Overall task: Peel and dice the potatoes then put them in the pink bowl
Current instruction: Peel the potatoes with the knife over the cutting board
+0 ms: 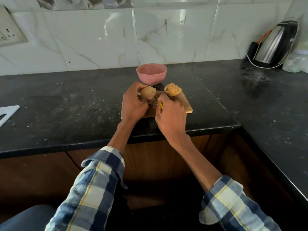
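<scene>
Concealed and cropped regions in my view.
My right grip (pixel 170 114) hides nearly all of the yellow tool (pixel 161 106); my left grip (pixel 133 104) covers the potato's (pixel 147 94) near side; frame edges crop the white board (pixel 7 112).

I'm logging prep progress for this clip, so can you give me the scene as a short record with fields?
surface: black countertop
board: wooden cutting board near the counter's front edge
left hand: left hand grips an unpeeled potato above the board
right hand: right hand holds a yellow-handled tool, its working end hidden, at the potato
other potato: second potato, partly peeled, on the board's far end
bowl: pink bowl behind the board, no potato pieces visible inside
stage: peeling, no dicing yet
</scene>
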Available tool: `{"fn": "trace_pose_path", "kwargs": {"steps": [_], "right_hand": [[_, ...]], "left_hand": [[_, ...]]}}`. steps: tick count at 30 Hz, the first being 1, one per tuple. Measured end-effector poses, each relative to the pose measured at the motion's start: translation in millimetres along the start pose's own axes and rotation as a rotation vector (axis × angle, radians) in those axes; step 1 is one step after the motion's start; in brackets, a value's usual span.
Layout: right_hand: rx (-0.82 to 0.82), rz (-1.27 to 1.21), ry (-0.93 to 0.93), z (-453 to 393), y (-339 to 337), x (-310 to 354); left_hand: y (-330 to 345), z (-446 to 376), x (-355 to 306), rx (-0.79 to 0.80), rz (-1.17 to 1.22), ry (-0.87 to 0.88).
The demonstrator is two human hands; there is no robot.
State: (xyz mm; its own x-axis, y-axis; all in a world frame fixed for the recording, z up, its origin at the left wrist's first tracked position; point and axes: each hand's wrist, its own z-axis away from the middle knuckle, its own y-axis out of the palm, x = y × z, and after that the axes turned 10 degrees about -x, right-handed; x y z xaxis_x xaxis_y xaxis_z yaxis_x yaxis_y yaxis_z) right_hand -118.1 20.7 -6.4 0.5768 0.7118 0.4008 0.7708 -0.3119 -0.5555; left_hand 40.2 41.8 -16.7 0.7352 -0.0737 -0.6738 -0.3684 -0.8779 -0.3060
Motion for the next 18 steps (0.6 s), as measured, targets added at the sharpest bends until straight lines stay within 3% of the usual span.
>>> {"fn": "trace_pose_path", "kwargs": {"steps": [9, 18], "right_hand": [[0.096, -0.006, 0.097, 7, 6, 5], [-0.059, -0.058, 0.155, 10, -8, -6]], "left_hand": [[-1, -1, 2, 0.013, 0.031, -0.001], [-1, 1, 3, 0.018, 0.040, -0.001]]}}
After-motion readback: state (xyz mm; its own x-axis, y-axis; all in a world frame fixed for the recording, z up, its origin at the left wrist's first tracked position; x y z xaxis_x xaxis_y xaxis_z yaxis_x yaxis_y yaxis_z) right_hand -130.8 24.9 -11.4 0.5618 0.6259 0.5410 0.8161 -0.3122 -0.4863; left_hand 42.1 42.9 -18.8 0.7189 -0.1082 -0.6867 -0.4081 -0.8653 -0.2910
